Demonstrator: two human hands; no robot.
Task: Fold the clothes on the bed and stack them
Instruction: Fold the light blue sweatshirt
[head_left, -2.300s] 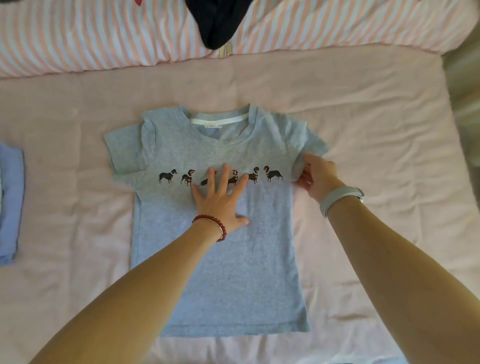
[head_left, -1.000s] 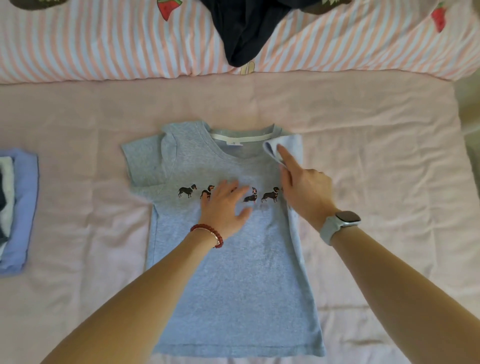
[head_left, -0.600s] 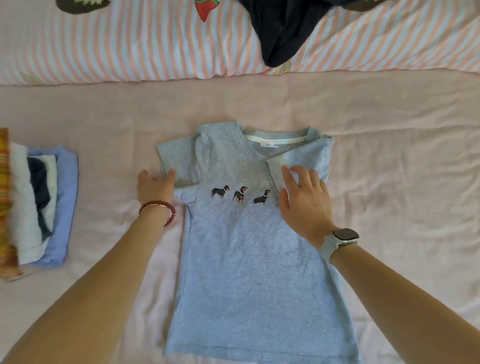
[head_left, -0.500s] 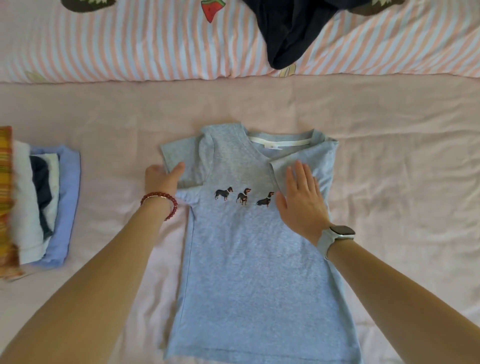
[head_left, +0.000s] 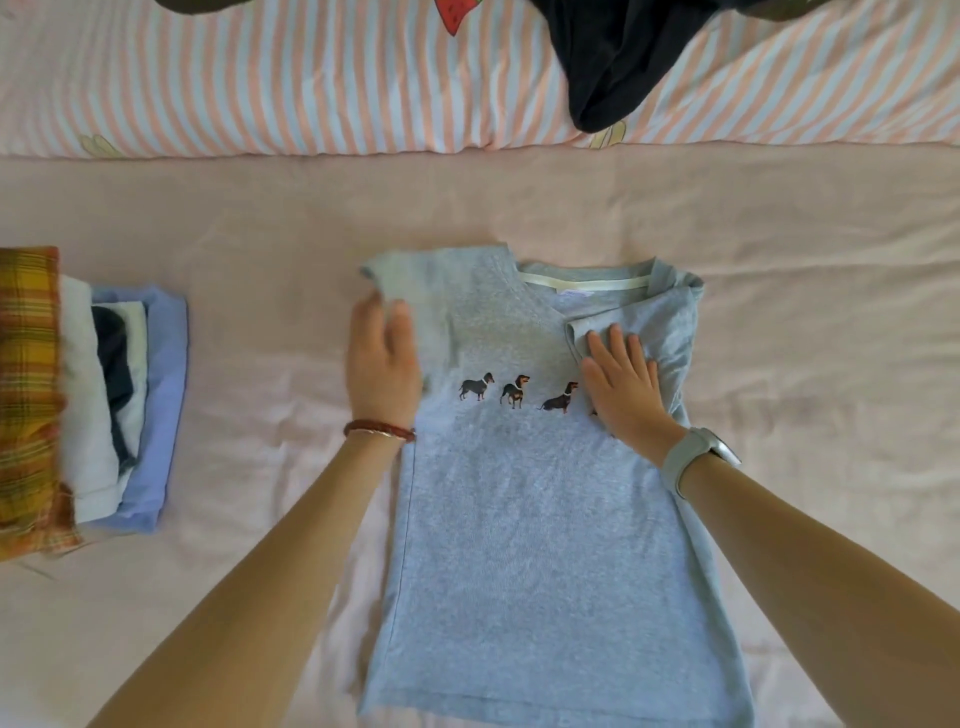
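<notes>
— Where's the shirt (head_left: 535, 499)?

— Mid-frame on the bed (head_left: 779, 249). I'm pressing my right hand (head_left: 626, 387), fingers spread flat, pinning the folded sleeve; my left hand (head_left: 382, 364) is pinching the other sleeve for folding.

Grey tee (head_left: 524, 509) lies flat on the bed (head_left: 805, 270); left hand (head_left: 382, 364) lifts its left sleeve, right hand (head_left: 623, 389) flat on the folded right side.
</notes>
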